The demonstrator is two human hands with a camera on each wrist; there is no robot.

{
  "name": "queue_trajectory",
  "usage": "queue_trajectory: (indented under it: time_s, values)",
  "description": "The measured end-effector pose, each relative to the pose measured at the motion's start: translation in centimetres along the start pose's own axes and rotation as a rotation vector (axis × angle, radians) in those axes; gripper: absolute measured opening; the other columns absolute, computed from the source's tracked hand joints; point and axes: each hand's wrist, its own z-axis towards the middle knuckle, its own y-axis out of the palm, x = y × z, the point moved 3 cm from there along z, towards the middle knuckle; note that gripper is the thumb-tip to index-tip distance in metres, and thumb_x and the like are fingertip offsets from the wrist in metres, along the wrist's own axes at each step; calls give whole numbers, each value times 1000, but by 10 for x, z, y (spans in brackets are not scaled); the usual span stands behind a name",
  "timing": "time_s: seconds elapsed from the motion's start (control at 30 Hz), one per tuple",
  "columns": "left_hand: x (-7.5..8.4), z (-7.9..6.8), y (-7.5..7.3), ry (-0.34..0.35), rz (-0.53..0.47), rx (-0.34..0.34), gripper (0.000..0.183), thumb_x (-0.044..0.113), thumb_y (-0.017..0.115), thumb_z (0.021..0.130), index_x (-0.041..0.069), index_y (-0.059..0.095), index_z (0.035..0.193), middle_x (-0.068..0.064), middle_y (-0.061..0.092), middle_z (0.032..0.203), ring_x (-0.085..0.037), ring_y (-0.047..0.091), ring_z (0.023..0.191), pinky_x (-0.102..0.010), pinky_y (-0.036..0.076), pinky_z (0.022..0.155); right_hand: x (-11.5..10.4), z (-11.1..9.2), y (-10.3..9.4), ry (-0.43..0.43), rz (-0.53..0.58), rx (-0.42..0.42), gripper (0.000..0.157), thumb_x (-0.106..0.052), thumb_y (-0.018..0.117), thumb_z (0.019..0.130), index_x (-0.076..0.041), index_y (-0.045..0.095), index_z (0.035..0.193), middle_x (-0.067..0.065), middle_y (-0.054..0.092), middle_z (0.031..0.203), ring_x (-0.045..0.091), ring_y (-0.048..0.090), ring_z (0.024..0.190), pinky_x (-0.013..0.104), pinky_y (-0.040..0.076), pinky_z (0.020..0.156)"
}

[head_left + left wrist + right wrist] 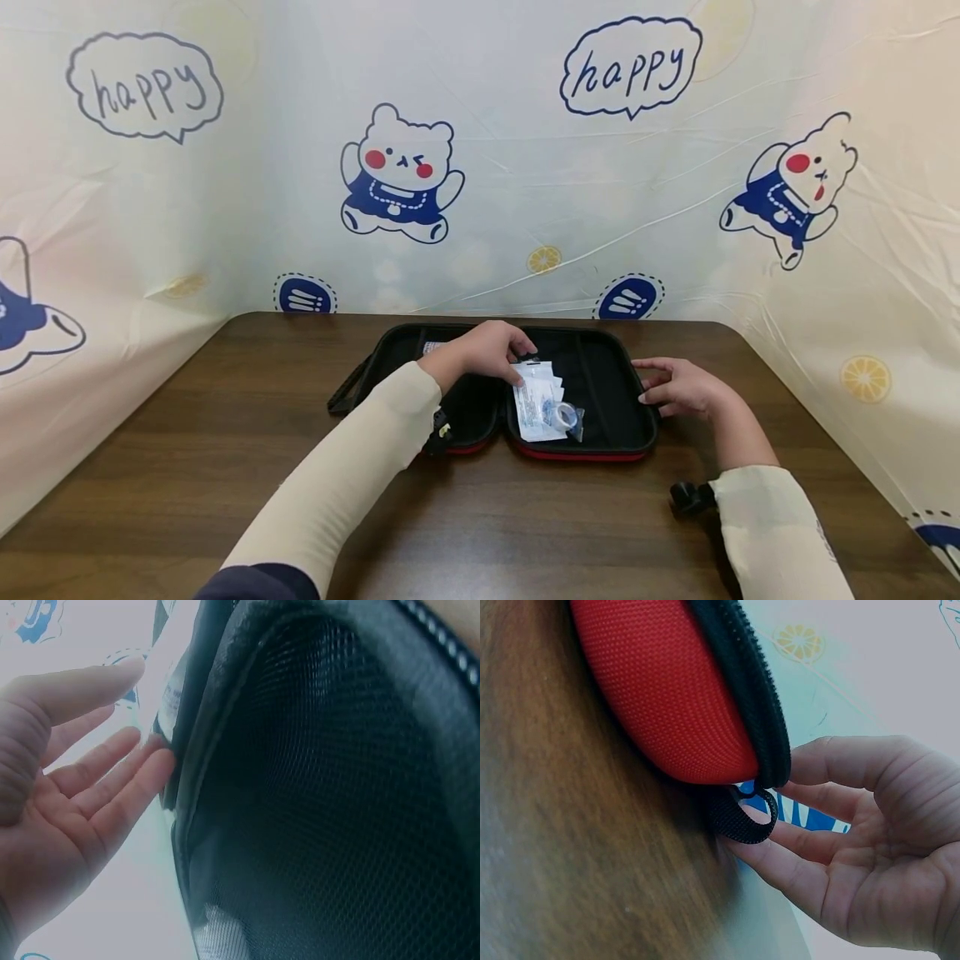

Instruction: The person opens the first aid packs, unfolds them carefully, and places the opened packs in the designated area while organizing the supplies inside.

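Note:
A zip case (600,358) with a black lining and a red outer shell lies open flat on the table. My left hand (491,350) reaches over the case near its middle fold, fingers lightly bent, thumb beside the white printed packets (534,408). On those packets rests a small roll in a clear, bluish wrapper (564,417). In the left wrist view, its fingertips are right at the dark lining edge (184,772). My right hand (686,387) touches the case's right side with loosely spread fingers. There, a black loop strap (746,821) hangs by the red shell (667,690).
The case's left half (397,358) has a black handle strap (347,392) at its outer side and something pale inside. A brown wooden table (525,533) lies beneath it. Behind rises a pale printed curtain (487,167). A black wrist camera (690,498) sits at the right sleeve.

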Motion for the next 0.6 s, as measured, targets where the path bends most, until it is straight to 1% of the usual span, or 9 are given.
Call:
queue_trajectory:
  time_s: [0.07, 0.13, 0.2, 0.3, 0.4, 0.5, 0.6]
  values:
    - [3, 1, 2, 9, 20, 0, 48, 18, 82, 80, 9, 66, 124, -6, 65, 119, -19, 63, 102, -30, 51, 89, 0, 0, 0, -3, 3, -2, 75, -3, 70, 86, -2, 31, 150, 28, 47, 129, 28, 56, 98, 42, 56, 85]
    - [5, 2, 3, 23, 40, 11, 45, 17, 82, 80, 9, 67, 122, -4, 66, 113, -17, 62, 100, -30, 51, 89, -1, 0, 0, -12, 4, -6, 75, -3, 70, 86, -1, 30, 150, 28, 48, 128, 27, 56, 97, 42, 56, 84]
    - [7, 2, 2, 37, 39, 28, 39, 13, 80, 82, 10, 68, 119, -2, 67, 106, -15, 62, 95, -30, 51, 88, -1, 0, 0, -16, 5, -5, 75, -3, 70, 86, -1, 31, 150, 28, 48, 127, 26, 57, 96, 41, 56, 83]
    - [9, 0, 0, 47, 2, 54, 33, 7, 76, 83, 9, 70, 115, 0, 67, 98, -13, 61, 90, -27, 51, 83, -1, 1, 0, -16, 5, -4, 75, -3, 70, 86, -1, 31, 150, 27, 49, 126, 25, 56, 96, 41, 56, 84]
    - [10, -2, -4, 48, -41, 74, 31, 1, 71, 83, 8, 70, 114, 0, 65, 91, -14, 58, 83, -25, 51, 75, 0, 1, 1, -8, 4, 3, 75, -3, 71, 86, -2, 32, 150, 27, 49, 127, 26, 56, 97, 42, 56, 84]
    - [10, -5, -8, 42, -81, 69, 35, -4, 65, 83, 6, 69, 115, -3, 63, 85, -14, 55, 74, -25, 50, 65, 0, 0, 1, -8, 0, 2, 75, -3, 71, 86, -1, 31, 150, 27, 49, 127, 28, 56, 98, 42, 56, 85]
    - [9, -8, -12, 14, -109, 50, 39, -5, 60, 84, 7, 68, 120, -6, 60, 79, -14, 52, 64, -25, 51, 58, -1, 0, 1, -5, -2, 4, 75, -3, 71, 86, -1, 32, 150, 27, 49, 127, 28, 56, 98, 42, 56, 85]
